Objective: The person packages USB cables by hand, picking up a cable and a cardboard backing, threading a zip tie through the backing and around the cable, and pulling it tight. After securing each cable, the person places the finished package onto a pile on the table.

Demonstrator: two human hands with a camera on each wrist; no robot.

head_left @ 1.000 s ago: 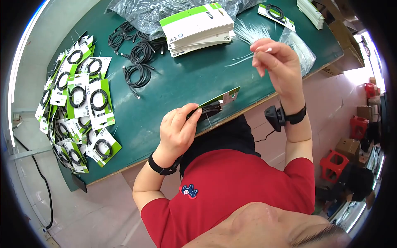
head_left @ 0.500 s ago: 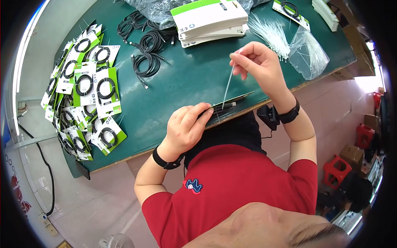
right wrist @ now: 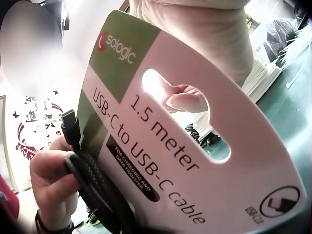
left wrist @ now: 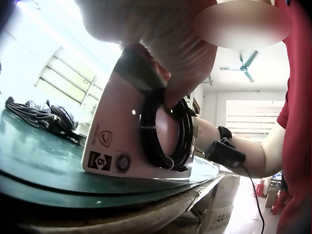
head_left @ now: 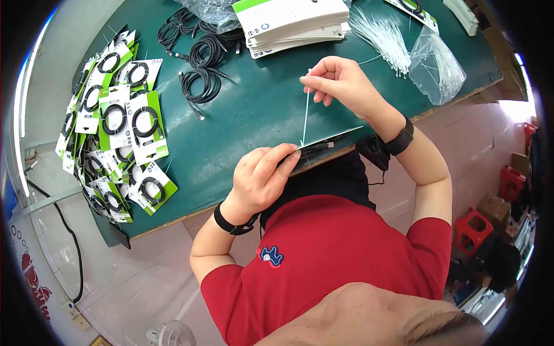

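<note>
My left hand [head_left: 262, 176] grips a white-and-green cable card [right wrist: 234, 146] and a coiled black USB-C cable [right wrist: 95, 183] together at the table's front edge. The card stands on edge, its hang hole showing in the right wrist view. Against its face lies the coil, with a white tie loop low on it in the left wrist view. Above the card, my right hand [head_left: 346, 89] pinches the upper end of a white cable tie [head_left: 306, 112] between thumb and forefinger. The tie hangs almost straight down, its lower end at the card's top edge by the left fingertips.
Finished-looking cards with cables [head_left: 118, 121] are heaped at the left. Loose coiled cables [head_left: 202, 83] lie mid-table, beside a stack of blank-fronted cards [head_left: 294, 26]. Loose cable ties [head_left: 384, 43] and a clear plastic bag [head_left: 435, 69] are at the right.
My right hand has come left from near the loose ties, bringing the cable tie to the card's top edge. The left hand keeps its grip; the card has turned more edge-on.
</note>
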